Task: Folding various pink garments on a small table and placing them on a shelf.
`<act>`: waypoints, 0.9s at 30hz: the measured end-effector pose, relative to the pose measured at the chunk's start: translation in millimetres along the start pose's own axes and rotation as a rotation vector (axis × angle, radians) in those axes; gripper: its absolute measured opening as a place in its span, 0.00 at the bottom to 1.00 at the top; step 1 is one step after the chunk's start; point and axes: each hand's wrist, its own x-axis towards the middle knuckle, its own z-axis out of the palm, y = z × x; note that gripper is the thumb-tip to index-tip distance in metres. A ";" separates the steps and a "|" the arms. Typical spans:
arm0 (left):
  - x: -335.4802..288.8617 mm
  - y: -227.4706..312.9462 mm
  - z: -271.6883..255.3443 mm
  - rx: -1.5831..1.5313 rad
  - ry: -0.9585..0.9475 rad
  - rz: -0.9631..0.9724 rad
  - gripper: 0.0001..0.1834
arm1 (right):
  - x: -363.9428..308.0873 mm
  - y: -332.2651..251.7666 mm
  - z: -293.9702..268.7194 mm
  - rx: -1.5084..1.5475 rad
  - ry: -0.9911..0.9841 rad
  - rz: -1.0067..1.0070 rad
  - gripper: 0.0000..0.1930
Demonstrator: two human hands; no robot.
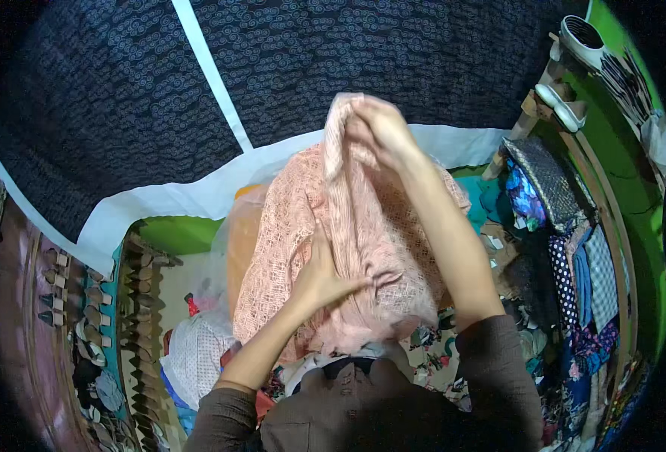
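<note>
A pink open-knit garment (280,248) hangs in front of me, its lacy weave spread wide and its middle gathered in folds. High on it, my right hand (382,128) is closed around a bunched upper edge and holds it raised. My left hand (324,273) lies against the front of the knit lower down, fingers stretched upward and thumb apart to the right. Some of its fingertips are partly covered by a fold. What kind of garment it is, I cannot tell.
Racks of shoes (141,301) line the left side. White patterned cloth (197,354) lies at lower left. On the right, a woven basket (551,184) sits by folded clothes (596,275), with white shoes (562,109) above. A dark patterned curtain (378,60) hangs ahead.
</note>
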 end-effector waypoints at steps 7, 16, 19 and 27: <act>37.4 -83.2 -29.6 0.031 0.124 -0.208 0.10 | 5.0 65.5 -5.1 -0.715 -0.291 -0.149 0.32; 109.7 -88.6 -142.8 -0.701 0.617 -0.113 0.24 | -68.6 164.0 -10.8 -0.293 -0.613 0.703 0.49; 106.5 -72.6 -144.0 -0.476 0.303 -0.164 0.46 | -54.3 142.8 21.0 -0.142 -0.670 0.509 0.42; -15.2 -37.7 12.5 0.258 -0.040 -0.518 0.57 | -62.7 200.8 24.8 -1.150 -0.538 0.425 0.55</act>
